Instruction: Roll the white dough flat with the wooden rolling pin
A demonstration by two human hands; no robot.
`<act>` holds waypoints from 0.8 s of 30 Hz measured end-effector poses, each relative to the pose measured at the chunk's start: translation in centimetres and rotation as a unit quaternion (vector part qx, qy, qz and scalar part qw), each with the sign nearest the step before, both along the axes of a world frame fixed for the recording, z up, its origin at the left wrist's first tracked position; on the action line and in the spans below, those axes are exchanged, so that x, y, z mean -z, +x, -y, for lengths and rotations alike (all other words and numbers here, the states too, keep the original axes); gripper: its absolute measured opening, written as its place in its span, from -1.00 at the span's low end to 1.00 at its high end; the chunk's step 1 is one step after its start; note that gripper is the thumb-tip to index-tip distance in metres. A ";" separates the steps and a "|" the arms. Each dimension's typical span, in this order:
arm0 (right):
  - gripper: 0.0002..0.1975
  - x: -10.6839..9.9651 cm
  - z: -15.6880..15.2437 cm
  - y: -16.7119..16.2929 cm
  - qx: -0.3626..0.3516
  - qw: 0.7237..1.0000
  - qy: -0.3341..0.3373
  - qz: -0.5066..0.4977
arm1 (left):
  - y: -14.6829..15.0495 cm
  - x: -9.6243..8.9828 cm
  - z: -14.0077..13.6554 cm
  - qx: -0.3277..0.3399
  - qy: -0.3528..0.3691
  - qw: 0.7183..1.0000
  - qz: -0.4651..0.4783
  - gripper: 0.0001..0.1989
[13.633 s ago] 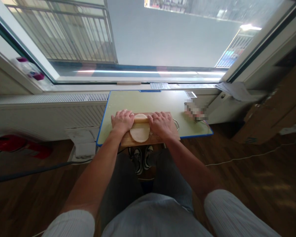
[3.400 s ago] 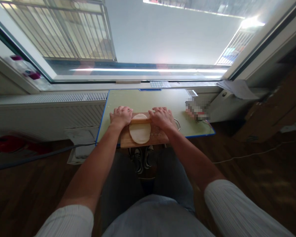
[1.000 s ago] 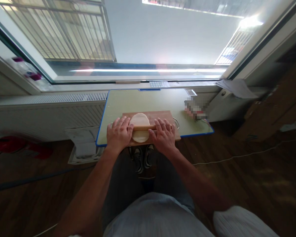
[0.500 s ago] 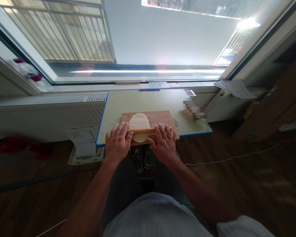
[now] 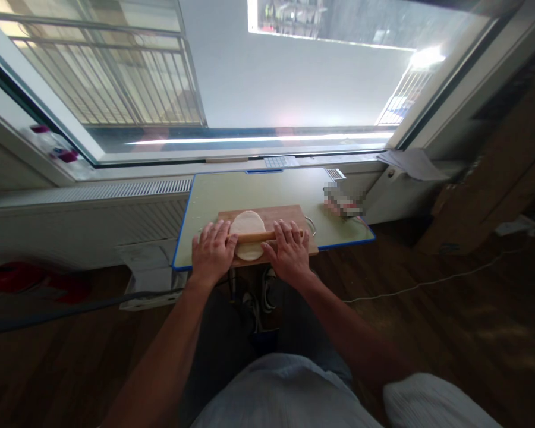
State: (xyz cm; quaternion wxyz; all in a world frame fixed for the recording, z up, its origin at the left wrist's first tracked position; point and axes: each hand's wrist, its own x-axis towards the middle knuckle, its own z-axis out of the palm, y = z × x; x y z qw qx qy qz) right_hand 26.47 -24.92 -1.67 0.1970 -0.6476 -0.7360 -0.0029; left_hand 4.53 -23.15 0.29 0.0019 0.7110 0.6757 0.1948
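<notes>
A flat oval of pale dough (image 5: pixel 248 222) lies on a wooden cutting board (image 5: pixel 285 215). Across the dough rests a wooden rolling pin (image 5: pixel 251 237), dough showing both beyond it and on my side. My left hand (image 5: pixel 213 249) is on the pin's left end, fingers laid over it and thumb near the dough's edge. On the right end sits my right hand (image 5: pixel 288 248), fingers over the wood and thumb pointing inward. The pin's ends are partly hidden beneath my hands. At the board's right side is a metal handle (image 5: pixel 311 226).
The board lies on a pale, blue-edged tabletop (image 5: pixel 232 187) below a large window. A blurred-out object (image 5: pixel 344 199) stands at its right. Behind are a radiator (image 5: pixel 129 191) and papers (image 5: pixel 412 163) on the right; a white cable (image 5: pixel 410 288) crosses the floor.
The camera view has shifted slightly, so the scene sits a little lower and to the left. Both hands stay on the rolling pin over the dough, with little visible movement along it.
</notes>
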 end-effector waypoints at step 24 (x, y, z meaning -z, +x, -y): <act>-0.43 -0.5 -4.0 0.0 0.027 0.999 0.019 -0.001 | 0.3 0.6 -4.6 0.018 0.044 0.999 0.003 -0.39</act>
